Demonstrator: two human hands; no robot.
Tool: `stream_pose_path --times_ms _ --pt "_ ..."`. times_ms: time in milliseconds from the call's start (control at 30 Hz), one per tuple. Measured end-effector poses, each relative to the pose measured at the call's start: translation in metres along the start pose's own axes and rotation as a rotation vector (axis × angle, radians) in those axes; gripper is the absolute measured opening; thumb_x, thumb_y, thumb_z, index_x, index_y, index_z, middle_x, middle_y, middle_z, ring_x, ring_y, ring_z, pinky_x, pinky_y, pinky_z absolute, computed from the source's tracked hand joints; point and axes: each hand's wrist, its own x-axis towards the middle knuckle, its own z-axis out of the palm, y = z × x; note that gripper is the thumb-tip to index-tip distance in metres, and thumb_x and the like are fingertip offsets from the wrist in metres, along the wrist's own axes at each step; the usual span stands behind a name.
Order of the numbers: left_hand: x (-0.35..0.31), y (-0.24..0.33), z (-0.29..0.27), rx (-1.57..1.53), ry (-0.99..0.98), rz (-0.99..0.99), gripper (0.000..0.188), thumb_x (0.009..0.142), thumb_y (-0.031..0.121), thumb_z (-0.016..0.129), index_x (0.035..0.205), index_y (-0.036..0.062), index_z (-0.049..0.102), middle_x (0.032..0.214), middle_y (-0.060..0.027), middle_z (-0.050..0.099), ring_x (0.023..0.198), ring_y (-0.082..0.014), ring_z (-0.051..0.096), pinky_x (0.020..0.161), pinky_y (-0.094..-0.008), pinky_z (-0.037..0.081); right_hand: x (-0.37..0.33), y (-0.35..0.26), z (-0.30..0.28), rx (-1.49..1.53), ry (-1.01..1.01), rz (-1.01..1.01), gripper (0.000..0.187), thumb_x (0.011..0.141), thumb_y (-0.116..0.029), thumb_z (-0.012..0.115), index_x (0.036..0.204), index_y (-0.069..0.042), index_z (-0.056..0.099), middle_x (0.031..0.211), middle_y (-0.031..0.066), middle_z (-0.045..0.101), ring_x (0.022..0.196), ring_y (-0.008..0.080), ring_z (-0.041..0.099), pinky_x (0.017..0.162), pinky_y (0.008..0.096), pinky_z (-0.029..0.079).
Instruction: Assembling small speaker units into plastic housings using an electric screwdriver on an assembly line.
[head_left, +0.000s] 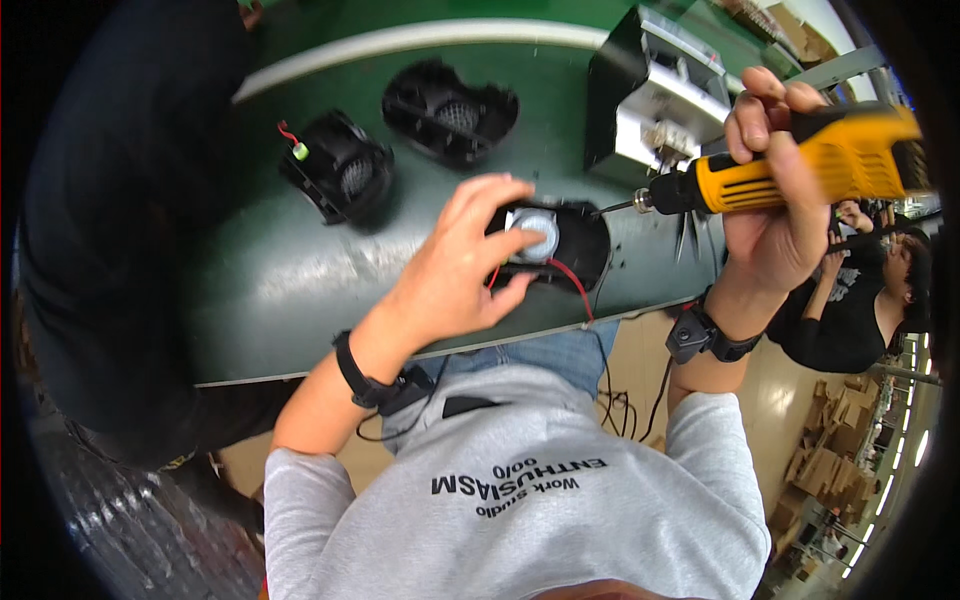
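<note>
My left hand (460, 250) spans a black plastic housing (585, 245) near the table's front edge, thumb on the near side and fingers toward the far side. One finger presses on the pale round speaker (536, 232) set in it. A red wire (570, 272) runs from the speaker over the housing's near edge. In my right hand (785, 200) is a yellow and black power screwdriver (745, 183), held nearly level. Its thin bit (615, 208) points left, with the tip at the housing's far right rim; whether it touches a screw is too small to tell.
Two similar black housings, one farther back (450, 110) and one to the left with a red wire (345, 165), lie on the green table (270, 280). A black and silver box-shaped device (655, 95) stands back right. Dark-clothed people are at left and far right (850, 310).
</note>
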Motion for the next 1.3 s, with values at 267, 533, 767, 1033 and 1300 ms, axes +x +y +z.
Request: stream_pose_path --times_ms 267,533,767,1033,1300 --pt "0.0 -0.005 0.006 -0.003 0.028 -0.043 0.048 0.061 0.005 0.088 0.107 0.0123 0.077 0.133 -0.0133 0.062 0.122 -0.038 0.054 0.103 -0.0474 0.047 -0.027 0.02 0.056 0.144 -0.118 0.12 0.037 0.107 -0.023 0.04 0.142 -0.01 0.04 0.073 -0.0007 0.046 0.06 0.0111 0.044 0.058 0.0288 0.045" --pt "-0.003 -0.002 0.011 0.037 0.071 -0.073 0.046 0.058 0.006 0.089 0.102 0.012 0.076 0.126 -0.0148 0.061 0.114 -0.0366 0.054 0.097 -0.0471 0.047 -0.043 0.033 0.053 0.026 -0.263 0.078 0.03 0.107 -0.018 0.04 0.137 -0.013 0.04 0.075 0.0017 0.051 0.058 0.013 0.049 0.054 0.0304 0.044" --pt "0.0 -0.005 0.012 0.057 0.08 -0.044 0.047 0.055 0.009 0.089 0.1 0.0101 0.076 0.124 -0.0151 0.06 0.113 -0.0355 0.054 0.097 -0.0473 0.045 -0.042 0.041 0.046 0.027 -0.329 0.098 0.031 0.107 -0.018 0.038 0.138 -0.014 0.04 0.074 0.0017 0.05 0.059 0.0129 0.049 0.054 0.0313 0.045" --pt "0.001 -0.002 0.013 0.068 0.062 -0.069 0.047 0.056 0.009 0.089 0.101 0.0102 0.076 0.124 -0.0162 0.06 0.112 -0.0362 0.054 0.097 -0.0485 0.044 -0.044 0.03 0.059 -0.056 -0.277 0.164 0.019 0.107 -0.017 0.043 0.125 -0.017 0.044 0.07 0.0027 0.051 0.054 0.0154 0.049 0.053 0.0333 0.045" --pt "0.0 -0.002 0.012 0.068 0.058 -0.057 0.047 0.056 0.007 0.088 0.101 0.0101 0.074 0.124 -0.0161 0.061 0.111 -0.0368 0.054 0.097 -0.0491 0.044 -0.041 0.034 0.046 -0.01 -0.296 0.1 0.028 0.108 -0.024 0.041 0.133 -0.013 0.044 0.072 0.0004 0.048 0.058 0.0127 0.047 0.056 0.0306 0.043"
